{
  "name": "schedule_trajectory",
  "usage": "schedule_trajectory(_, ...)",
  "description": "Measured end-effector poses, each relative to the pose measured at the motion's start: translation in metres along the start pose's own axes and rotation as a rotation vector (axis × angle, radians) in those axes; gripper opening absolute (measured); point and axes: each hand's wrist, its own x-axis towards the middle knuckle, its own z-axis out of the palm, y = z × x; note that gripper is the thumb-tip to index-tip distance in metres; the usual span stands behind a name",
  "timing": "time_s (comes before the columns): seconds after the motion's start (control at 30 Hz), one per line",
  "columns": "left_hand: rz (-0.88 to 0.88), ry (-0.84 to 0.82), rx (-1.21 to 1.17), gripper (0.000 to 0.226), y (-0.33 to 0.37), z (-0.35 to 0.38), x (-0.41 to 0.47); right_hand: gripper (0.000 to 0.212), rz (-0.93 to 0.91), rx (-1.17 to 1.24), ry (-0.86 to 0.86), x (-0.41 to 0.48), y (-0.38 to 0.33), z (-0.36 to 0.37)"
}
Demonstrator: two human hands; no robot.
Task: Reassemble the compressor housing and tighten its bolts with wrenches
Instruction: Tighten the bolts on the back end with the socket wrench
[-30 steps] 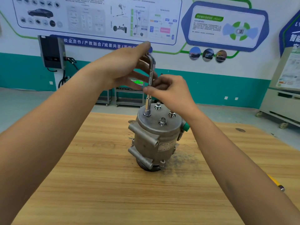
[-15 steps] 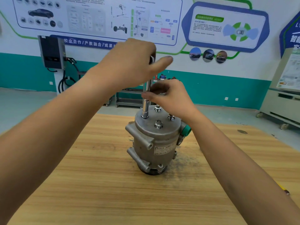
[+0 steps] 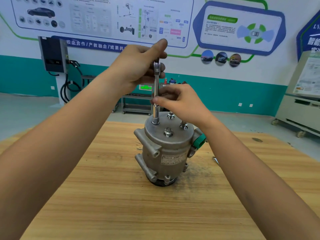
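A grey metal compressor housing (image 3: pixel 166 153) stands upright on the wooden table (image 3: pixel 110 201), its round end cover facing up. A chrome socket wrench (image 3: pixel 156 103) stands vertically with its socket over the cover's left bolt. My left hand (image 3: pixel 138 66) grips the wrench's top end. My right hand (image 3: pixel 180 101) pinches the shaft lower down, just above the socket. Three other bolts (image 3: pixel 168 132) stick up from the cover, uncovered. A green plug (image 3: pixel 199 140) sits on the housing's right side.
A small metal piece (image 3: pixel 215 160) lies on the table to the right of the housing, partly behind my right forearm. Dark smudges mark the wood around the base. Beyond the table are a wall charger (image 3: pixel 52 54), a shelf cart (image 3: pixel 136 103) and a wheeled cabinet (image 3: pixel 299 108).
My left hand has turned around the wrench's top end, its fingers shifting round it. My right hand stays on the shaft. The housing stays in place.
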Motion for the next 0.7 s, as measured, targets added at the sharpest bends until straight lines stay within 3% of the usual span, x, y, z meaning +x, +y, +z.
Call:
schedule_trajectory(0.07,-0.039,-0.025,0.044,0.032,0.004,0.008,0.001,0.017,-0.030,-0.072,0.065,0.003,-0.002,0.004)
schedule_trajectory(0.23,0.306,0.033,1.102,0.038,0.018,0.023,-0.015,0.022,-0.067,-0.168,0.117,0.003,-0.003,0.013)
schedule_trajectory(0.3,0.316,0.030,1.219,0.031,0.023,0.023,-0.020,0.012,-0.058,-0.122,0.063,0.001,-0.003,0.015)
schedule_trajectory(0.4,0.274,0.000,1.014,0.029,0.027,0.022,-0.026,0.022,0.045,0.068,-0.042,0.000,-0.002,0.013)
schedule_trajectory(0.5,0.277,0.054,0.738,0.015,0.021,0.020,-0.028,0.017,0.061,0.116,-0.109,-0.003,-0.001,0.008)
schedule_trajectory(0.7,0.106,-0.036,-0.204,0.032,-0.006,0.015,-0.016,0.017,-0.023,0.044,0.093,-0.007,0.001,0.001)
